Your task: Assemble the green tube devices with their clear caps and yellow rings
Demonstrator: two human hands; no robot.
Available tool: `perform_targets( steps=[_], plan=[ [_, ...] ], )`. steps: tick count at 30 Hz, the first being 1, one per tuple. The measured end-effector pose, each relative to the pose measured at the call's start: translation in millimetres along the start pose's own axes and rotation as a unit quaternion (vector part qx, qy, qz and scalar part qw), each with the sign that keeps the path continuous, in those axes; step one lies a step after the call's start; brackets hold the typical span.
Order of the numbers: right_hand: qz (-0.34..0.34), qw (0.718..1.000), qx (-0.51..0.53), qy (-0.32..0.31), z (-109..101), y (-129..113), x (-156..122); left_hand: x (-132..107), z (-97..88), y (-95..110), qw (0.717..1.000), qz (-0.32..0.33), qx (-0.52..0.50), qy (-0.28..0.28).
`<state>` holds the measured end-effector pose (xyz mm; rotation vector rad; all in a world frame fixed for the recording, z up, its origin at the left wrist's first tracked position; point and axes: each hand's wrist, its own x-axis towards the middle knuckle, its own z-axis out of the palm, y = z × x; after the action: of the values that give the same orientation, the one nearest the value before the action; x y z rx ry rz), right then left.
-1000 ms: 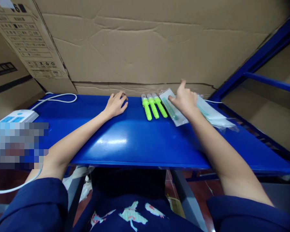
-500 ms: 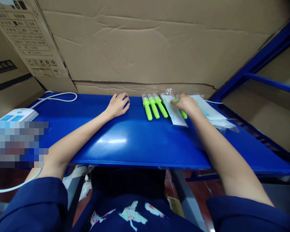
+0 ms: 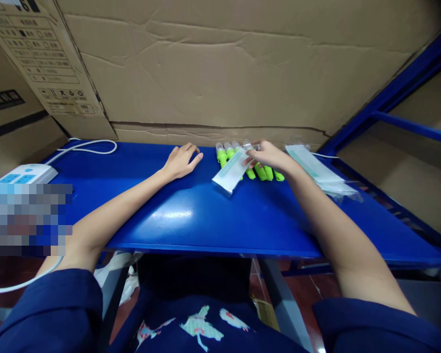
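Note:
My right hand (image 3: 266,156) grips the upper end of a flat clear plastic packet (image 3: 230,172) with a white and pale green inside. The packet slants down to the left, over a row of several bright green handled tools with clear caps (image 3: 221,156), and covers part of them. More green handles (image 3: 268,172) show below my right hand. My left hand (image 3: 183,161) rests on the blue table (image 3: 191,211), left of the row, fingers apart and holding nothing. A stack of similar packets (image 3: 316,169) lies right of my right hand.
A white power strip (image 3: 29,174) with a cable (image 3: 95,147) stands at the left. Cardboard (image 3: 206,73) rises behind the table. A blue metal frame (image 3: 382,93) borders the right side. Part of the left edge is pixelated.
My right hand has moved left with the packet, which has swung from leaning right to slanting down-left. More green handles now show beneath it. My left hand's thumb has spread slightly.

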<state>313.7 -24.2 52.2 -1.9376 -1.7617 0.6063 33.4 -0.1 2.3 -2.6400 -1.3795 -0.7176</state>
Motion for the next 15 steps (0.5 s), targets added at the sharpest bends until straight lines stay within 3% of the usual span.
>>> perform_targets(
  steps=[4,7,9,11,13,15],
  plan=[
    [-0.011,0.975,-0.186,0.119,8.5,-4.9,-11.1,-0.9,-1.1,11.6,0.998,-0.005,-0.058,-0.035],
    [0.017,0.969,-0.208,0.134,8.6,-2.9,-10.1,-2.2,-1.4,17.7,0.997,0.010,-0.064,-0.045],
    [0.011,0.982,-0.165,0.095,7.4,-2.8,-7.7,-2.5,-1.8,19.0,0.997,0.017,-0.061,-0.048],
    [-0.023,0.998,-0.056,0.022,7.1,-4.4,-5.9,-2.1,-2.1,18.3,0.997,0.017,-0.066,-0.048],
    [-0.082,0.992,0.086,-0.048,7.9,-5.9,-4.5,-1.3,-1.8,17.2,0.995,0.009,-0.084,-0.049],
    [-0.134,0.974,0.171,-0.070,9.1,-5.1,-2.0,-0.8,-1.2,17.6,0.993,-0.016,-0.107,-0.056]
  ],
)
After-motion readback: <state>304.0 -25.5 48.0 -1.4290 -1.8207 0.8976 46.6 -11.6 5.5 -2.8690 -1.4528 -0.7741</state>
